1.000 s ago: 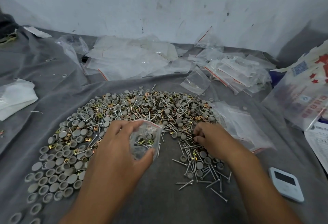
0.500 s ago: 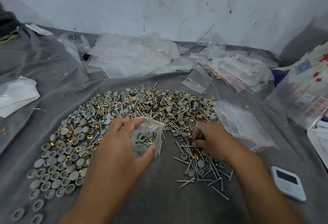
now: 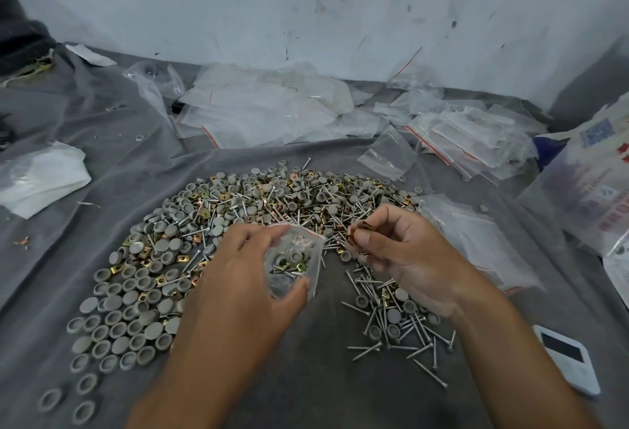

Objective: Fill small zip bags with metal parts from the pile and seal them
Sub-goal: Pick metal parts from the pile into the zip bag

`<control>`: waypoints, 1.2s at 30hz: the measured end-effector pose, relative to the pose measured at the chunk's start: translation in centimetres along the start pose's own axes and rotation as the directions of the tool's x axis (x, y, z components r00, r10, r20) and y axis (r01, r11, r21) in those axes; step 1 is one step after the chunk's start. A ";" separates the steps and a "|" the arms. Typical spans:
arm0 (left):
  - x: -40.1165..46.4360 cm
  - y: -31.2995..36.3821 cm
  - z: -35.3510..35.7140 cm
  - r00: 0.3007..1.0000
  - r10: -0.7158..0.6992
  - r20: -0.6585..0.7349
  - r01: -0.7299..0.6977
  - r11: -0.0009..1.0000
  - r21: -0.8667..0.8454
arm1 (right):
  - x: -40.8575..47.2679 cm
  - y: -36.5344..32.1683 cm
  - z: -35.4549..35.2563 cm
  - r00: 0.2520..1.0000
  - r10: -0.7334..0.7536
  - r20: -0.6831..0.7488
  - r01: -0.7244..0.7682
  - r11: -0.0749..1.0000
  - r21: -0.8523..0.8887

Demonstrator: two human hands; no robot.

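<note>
Small clear zip bag with red seal strip [image 3: 294, 260]: limp, slippery film, part-filled, gripped by left hand [image 3: 238, 279] above pile of grey caps, nails, brass clips [image 3: 258, 211]. Right hand [image 3: 398, 251] pinches brass clips [image 3: 360, 228] beside its mouth. Hold near rim.

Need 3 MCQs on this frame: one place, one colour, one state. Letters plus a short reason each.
1. Where is the white device?
A. near right corner of the cloth
B. behind the pile
C. in the left hand

2. What colour is the zip strip on the held bag?
A. blue
B. red
C. green

3. What is the right hand doing?
A. lying flat
B. sealing the bag
C. pinching brass clips

Answers:
1. A, it lies by the right forearm.
2. B, a red line runs along the bag's mouth.
3. C, clips sit between its fingers above the pile.
</note>
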State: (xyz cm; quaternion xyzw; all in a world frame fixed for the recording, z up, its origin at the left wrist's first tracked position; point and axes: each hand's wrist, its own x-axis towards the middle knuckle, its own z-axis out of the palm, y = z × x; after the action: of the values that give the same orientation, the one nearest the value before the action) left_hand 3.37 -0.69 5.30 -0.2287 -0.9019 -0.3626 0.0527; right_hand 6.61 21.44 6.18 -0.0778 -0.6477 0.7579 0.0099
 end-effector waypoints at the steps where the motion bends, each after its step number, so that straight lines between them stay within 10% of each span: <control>1: 0.0 0.0 0.0 1.000 0.001 -0.001 -0.001 1.000 0.004 | -0.1 -0.1 0.7 1.000 -0.017 0.019 0.015 0.997 0.072; 7: 0.0 0.1 0.0 1.000 0.018 -0.005 -0.018 1.000 -0.004 | -0.8 -0.7 3.9 0.967 -0.245 0.076 0.237 0.966 0.104; 13: -0.1 0.4 -0.2 0.999 0.025 -0.033 -0.026 0.999 -0.030 | -1.4 0.5 5.4 0.780 -0.625 0.037 0.548 0.654 -0.522; 19: 0.0 0.5 -0.4 0.999 0.016 -0.029 -0.016 1.000 -0.025 | -1.0 0.4 4.9 0.745 -0.666 0.034 0.558 0.595 -0.578; 24: -0.1 0.2 -0.4 1.000 0.016 -0.027 -0.016 1.000 -0.020 | -0.6 -0.6 -0.9 0.864 -0.448 -0.228 0.159 0.673 -0.722; 31: 0.0 0.0 -0.1 1.000 0.027 -0.016 -0.027 1.000 -0.002 | 0.7 2.2 -3.5 0.979 0.005 -0.202 -0.193 0.327 -0.925; 36: 0.0 -0.1 0.0 1.000 0.029 -0.012 -0.029 1.000 0.000 | 1.0 3.0 -2.5 0.971 0.029 -0.237 -0.237 0.228 -0.944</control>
State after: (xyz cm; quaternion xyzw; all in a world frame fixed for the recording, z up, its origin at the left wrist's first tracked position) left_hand 3.31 -0.74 5.26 -0.2396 -0.8982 -0.3632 0.0631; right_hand 6.25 23.47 2.77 -0.1863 -0.9634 0.1861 -0.0499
